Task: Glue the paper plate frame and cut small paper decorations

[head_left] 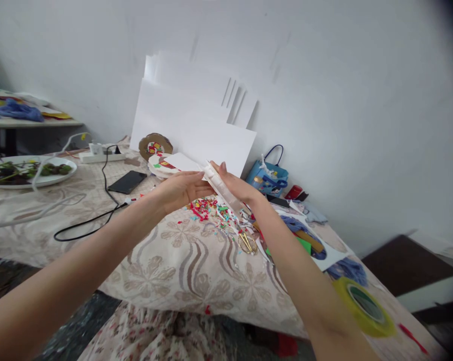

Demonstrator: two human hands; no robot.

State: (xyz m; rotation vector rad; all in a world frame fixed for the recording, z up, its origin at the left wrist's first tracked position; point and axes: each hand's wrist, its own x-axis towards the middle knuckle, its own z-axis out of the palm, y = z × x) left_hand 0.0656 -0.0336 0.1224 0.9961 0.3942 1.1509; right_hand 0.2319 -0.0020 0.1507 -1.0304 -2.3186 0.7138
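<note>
Between my hands, above the table, is a tilted white flat piece (223, 189), seen nearly edge-on, with a thick, uneven rim. My left hand (181, 189) meets its left side, thumb at the upper edge and fingers held together against it. On the other side my right hand (237, 184) grips it, fingers near the top and palm along its face. Part of the piece is covered by the hands. Below lie red, white and green paper scraps (202, 208) and gold-handled scissors (246, 242).
White boards (189, 115) lean on the wall behind a brown round piece (155, 145). At left are a phone (128, 182), a black cable (76, 237), a power strip (102, 157) and a plate (66, 175). Yellow tape (382, 328) and a blue bag (266, 176) are at right.
</note>
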